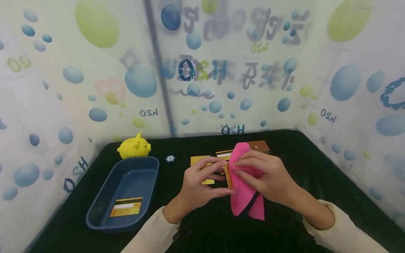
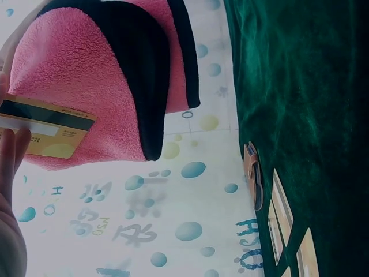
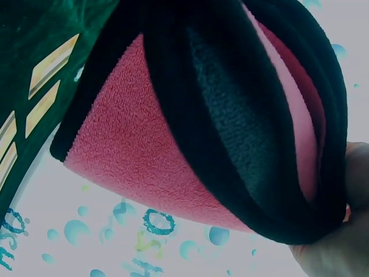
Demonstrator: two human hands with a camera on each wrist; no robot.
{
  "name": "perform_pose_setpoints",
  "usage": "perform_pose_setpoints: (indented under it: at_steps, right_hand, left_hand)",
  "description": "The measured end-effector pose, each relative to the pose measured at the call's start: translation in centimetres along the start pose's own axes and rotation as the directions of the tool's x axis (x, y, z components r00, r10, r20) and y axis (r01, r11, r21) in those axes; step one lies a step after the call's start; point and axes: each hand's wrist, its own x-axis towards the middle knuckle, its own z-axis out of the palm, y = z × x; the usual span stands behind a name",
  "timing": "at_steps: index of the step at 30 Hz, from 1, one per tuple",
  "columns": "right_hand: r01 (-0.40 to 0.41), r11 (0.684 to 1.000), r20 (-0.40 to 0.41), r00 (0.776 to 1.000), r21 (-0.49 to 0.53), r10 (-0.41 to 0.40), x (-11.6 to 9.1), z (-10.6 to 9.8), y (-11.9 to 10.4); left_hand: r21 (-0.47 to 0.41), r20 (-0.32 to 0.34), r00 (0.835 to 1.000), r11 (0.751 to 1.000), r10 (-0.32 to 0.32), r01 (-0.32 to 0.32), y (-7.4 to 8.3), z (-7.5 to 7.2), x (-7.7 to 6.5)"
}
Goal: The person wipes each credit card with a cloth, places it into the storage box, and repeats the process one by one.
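A gold bank card with a dark stripe is pinched in my left hand, held upright above the table. My right hand grips a bunched pink cloth with black edging, which lies against the card's far side. In the left wrist view, the card stands in front of the fluffy cloth, its striped face showing. The right wrist view has the folded cloth covering most of the hand; the card is hidden there.
More gold cards lie on the dark green table behind my hands, near a brown wallet. To the left stands a blue tray with one card inside. Behind it are a yellow piggy bank and a poker chip.
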Motion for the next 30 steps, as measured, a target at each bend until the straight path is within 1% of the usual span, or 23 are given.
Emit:
perform_pose_setpoints:
  at_steps: [3, 8, 12, 15, 19, 24, 30]
  right_hand:
    - [-0.002, 1.000, -0.001, 1.000, -0.003, 0.002, -0.1, 0.0, 0.2]
    - [-0.003, 1.000, 0.002, 1.000, 0.004, 0.003, -0.2, 0.1, 0.4]
    - [-0.005, 1.000, -0.004, 1.000, 0.008, 0.005, -0.3, 0.1, 0.5]
    - [-0.021, 1.000, -0.001, 1.000, 0.008, 0.021, -0.4, 0.1, 0.5]
    - [-0.059, 0.998, 0.022, 0.998, -0.003, 0.059, -0.5, -0.1, 0.7]
    - [-0.095, 0.995, 0.043, 0.995, -0.019, 0.096, -0.7, -0.3, 1.1]
    - [-0.112, 0.994, 0.036, 0.993, -0.014, 0.112, -0.9, -0.4, 1.9]
  left_hand:
    - [0.010, 0.001, 1.000, 1.000, 0.021, -0.021, 0.1, -0.1, 0.0]
    - [0.033, 0.012, 1.000, 0.999, 0.028, -0.028, 0.2, -0.2, -0.1]
    - [0.051, 0.014, 0.999, 0.998, 0.046, -0.047, 0.4, -0.3, -0.2]
    - [0.064, 0.013, 0.997, 0.995, 0.070, -0.071, 0.6, -0.5, -0.2]
    - [0.076, 0.019, 0.996, 0.993, 0.091, -0.092, 0.8, -0.7, -0.2]
    - [0.079, 0.023, 0.995, 0.992, 0.096, -0.098, 1.0, -0.8, -0.1]
    - [0.074, 0.012, 0.995, 0.992, 0.098, -0.098, 1.1, -0.9, 0.0]
